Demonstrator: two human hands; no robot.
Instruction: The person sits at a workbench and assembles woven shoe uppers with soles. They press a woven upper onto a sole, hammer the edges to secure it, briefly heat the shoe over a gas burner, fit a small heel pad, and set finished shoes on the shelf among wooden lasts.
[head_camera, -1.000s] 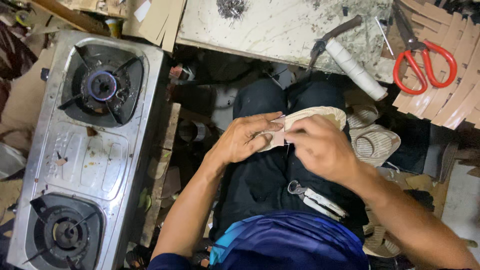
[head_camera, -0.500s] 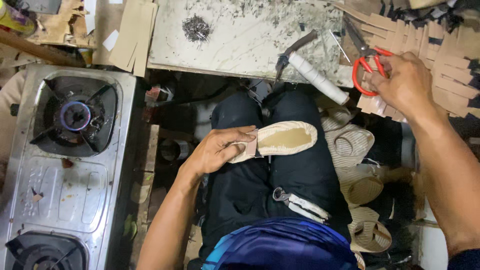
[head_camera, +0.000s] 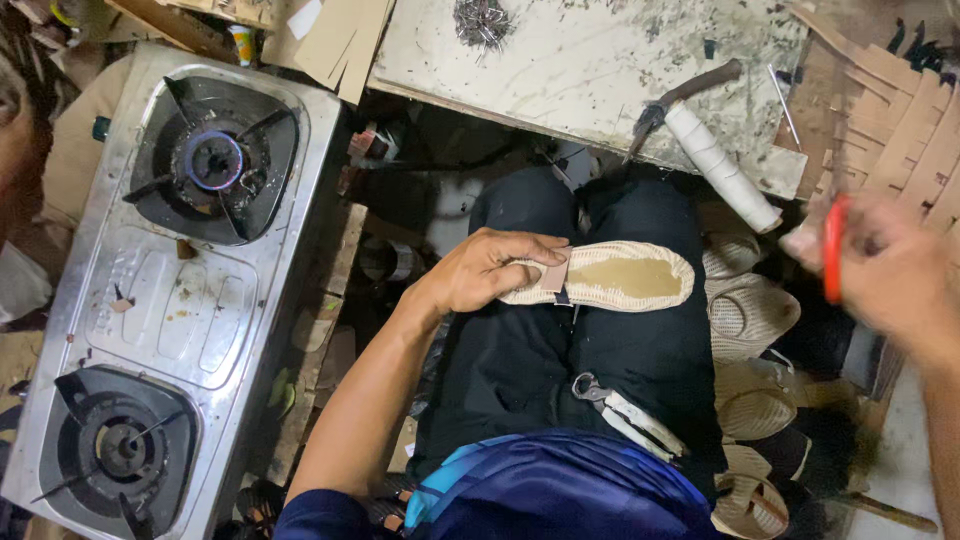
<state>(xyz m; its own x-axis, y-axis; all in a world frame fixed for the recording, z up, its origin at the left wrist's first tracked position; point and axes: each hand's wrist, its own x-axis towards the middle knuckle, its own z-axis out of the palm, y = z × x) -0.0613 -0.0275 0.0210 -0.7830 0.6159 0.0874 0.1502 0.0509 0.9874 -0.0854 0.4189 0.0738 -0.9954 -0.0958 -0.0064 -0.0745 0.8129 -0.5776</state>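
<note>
Hands work apart: the left hand (head_camera: 490, 272) pinches the heel end of a woven shoe sole (head_camera: 605, 277), thumb on a small tan patch, holding it flat across the person's dark-trousered lap. Left of the sole stands a steel two-burner stove (head_camera: 170, 290). Beyond the sole, a stained desk (head_camera: 560, 60) carries a hammer (head_camera: 685, 95) and a white roll (head_camera: 722, 165). Below the sole, pliers (head_camera: 625, 410) lie on the lap. Right of the sole, the blurred right hand (head_camera: 885, 275) is curled around red-handled scissors (head_camera: 832, 248).
</note>
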